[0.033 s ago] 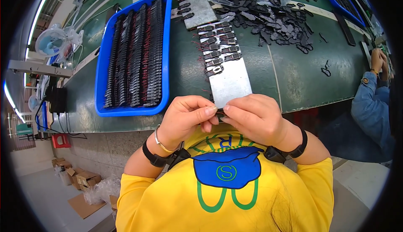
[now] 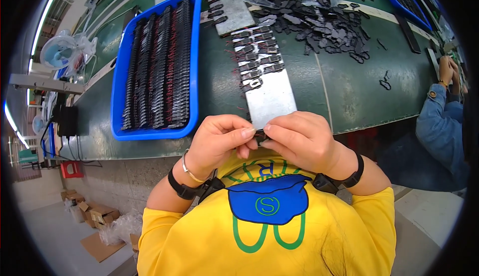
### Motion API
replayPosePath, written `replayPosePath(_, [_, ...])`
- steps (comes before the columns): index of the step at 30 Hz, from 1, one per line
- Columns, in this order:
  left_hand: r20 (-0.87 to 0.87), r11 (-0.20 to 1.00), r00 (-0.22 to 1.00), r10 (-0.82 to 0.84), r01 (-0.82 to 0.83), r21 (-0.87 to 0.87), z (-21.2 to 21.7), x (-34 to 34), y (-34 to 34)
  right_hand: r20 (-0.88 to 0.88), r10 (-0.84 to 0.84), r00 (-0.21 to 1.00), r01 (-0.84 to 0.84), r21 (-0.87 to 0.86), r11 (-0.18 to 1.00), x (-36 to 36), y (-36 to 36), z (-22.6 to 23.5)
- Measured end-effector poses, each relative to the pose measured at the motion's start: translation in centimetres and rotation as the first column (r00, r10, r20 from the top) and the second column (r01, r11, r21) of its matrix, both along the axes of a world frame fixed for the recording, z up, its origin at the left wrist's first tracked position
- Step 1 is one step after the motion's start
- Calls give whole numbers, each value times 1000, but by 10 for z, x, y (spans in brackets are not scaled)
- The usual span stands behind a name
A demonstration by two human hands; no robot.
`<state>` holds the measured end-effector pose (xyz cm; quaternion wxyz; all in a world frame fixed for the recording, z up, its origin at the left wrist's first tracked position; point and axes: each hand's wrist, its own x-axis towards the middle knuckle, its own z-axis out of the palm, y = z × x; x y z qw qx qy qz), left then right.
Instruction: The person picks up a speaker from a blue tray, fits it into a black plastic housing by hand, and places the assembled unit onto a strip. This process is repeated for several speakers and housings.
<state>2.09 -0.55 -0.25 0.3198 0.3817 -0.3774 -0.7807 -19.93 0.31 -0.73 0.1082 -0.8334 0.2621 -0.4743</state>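
Black part: we pinch a small black part (image 2: 259, 135) between both hands, right at the near end of the metal strip (image 2: 272, 99). Most of it is hidden, so we cannot tell its shape.
Left hand: our left hand (image 2: 219, 143) is curled, and its fingers (image 2: 245, 133) are closed on the small black part from the left.
Right hand: our right hand (image 2: 302, 138) meets it from the right, thumb and fingers pressed tight on the same part.
Doing it well: we think it helps to keep both hands low and close, and hold the part firmly but gently so it does not pop out. It looks tiny, so small slow moves seem best.
Metal strip: it lies flat on the green worktop (image 2: 359, 91) and points away from us. Its far half carries a row of black clips (image 2: 257, 56); its near half is bare.
Edges: the strip's near end hangs at the worktop's front edge, just at our fingers. A dropped part could fall to the floor here.
Left side: a blue tray (image 2: 192, 76) full of dark pieces in rows sits just beside the strip. Its wall is near our left hand, so we have little room that way.
Right side: the worktop is mostly bare, with one or two loose bits. We have more room to move there.
Far side: a pile of black parts (image 2: 319, 16) lies behind the strip.
Neighbour: another person's blue sleeve (image 2: 439, 121) is well apart on the right.
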Motion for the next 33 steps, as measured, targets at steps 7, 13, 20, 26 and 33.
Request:
replayPosePath(7, [-10, 998, 1000, 11, -11, -69, -3, 15, 4, -36, -247, 968, 249, 174, 953, -61, -4, -3])
replayPosePath(13, [-120, 995, 991, -58, 47, -92, -9, 12, -1, -245, -681, 690, 723, 214, 657, -130, -36, -12])
replayPosePath(20, [-89, 993, 993, -75, 66, -96, -5, 15, 5, -476, -652, 590, 762, 61, 644, -165, -70, -14])
replayPosePath(26, [-68, 991, 993, -99, 92, -96, -6, 18, 4, -578, -502, 643, 664, 95, 742, -165, -71, 0])
replayPosePath(33, [-65, 990, 991, -118, 112, -88, -5, 14, 2, -462, -332, 822, 555, 521, 649, -168, -63, 13])
